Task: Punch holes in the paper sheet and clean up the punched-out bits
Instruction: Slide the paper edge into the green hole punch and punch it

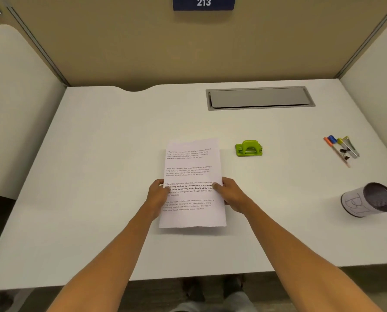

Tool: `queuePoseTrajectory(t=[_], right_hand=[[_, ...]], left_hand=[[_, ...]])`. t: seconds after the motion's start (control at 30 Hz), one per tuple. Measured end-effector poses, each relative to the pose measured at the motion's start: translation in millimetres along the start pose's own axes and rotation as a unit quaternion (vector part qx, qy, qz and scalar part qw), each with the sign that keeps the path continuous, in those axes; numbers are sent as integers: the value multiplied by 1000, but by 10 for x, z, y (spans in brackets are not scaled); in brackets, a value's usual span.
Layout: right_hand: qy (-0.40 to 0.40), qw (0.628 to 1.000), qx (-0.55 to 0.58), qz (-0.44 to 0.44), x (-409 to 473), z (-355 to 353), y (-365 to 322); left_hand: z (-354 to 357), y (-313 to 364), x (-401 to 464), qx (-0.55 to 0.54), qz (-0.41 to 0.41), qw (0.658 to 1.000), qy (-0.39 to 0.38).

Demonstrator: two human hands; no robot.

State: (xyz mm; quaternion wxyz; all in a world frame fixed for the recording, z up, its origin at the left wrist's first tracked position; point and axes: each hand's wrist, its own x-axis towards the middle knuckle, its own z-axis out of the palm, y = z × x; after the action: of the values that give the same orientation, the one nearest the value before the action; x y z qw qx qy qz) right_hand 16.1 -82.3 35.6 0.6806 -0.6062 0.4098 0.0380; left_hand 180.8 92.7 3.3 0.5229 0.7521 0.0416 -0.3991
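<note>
Fingers point(217, 186) of my right hand point(232, 194) and left hand point(157, 192) pinched the paper sheet point(191, 183) at both side edges, mid-tabletop point(98, 154). I judged squaring it first wise, then sliding one edge fully into the green punch point(249, 148) just right.

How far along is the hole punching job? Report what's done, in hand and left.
Done: nothing visible; no holes or punched bits show. In hand: left hand and right hand grip the paper sheet by its side edges. Left: the green hole punch sits untouched on the desk; punching and cleanup remain.
</note>
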Motion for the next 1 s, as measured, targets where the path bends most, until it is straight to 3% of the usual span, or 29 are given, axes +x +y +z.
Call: queuePoseTrajectory(t=[0.6,0.83,1.0], right_hand=[[121,989,55,-57,-172,-758,262],[106,979,174,19,-224,-1204,266],[103,976,193,0,-234,-1457,297]], left_hand=[[1054,228,-180,74,61,995,-6],[1316,423,-195,110,77,991,-24],[1622,489,-223,119,74,990,-30]])
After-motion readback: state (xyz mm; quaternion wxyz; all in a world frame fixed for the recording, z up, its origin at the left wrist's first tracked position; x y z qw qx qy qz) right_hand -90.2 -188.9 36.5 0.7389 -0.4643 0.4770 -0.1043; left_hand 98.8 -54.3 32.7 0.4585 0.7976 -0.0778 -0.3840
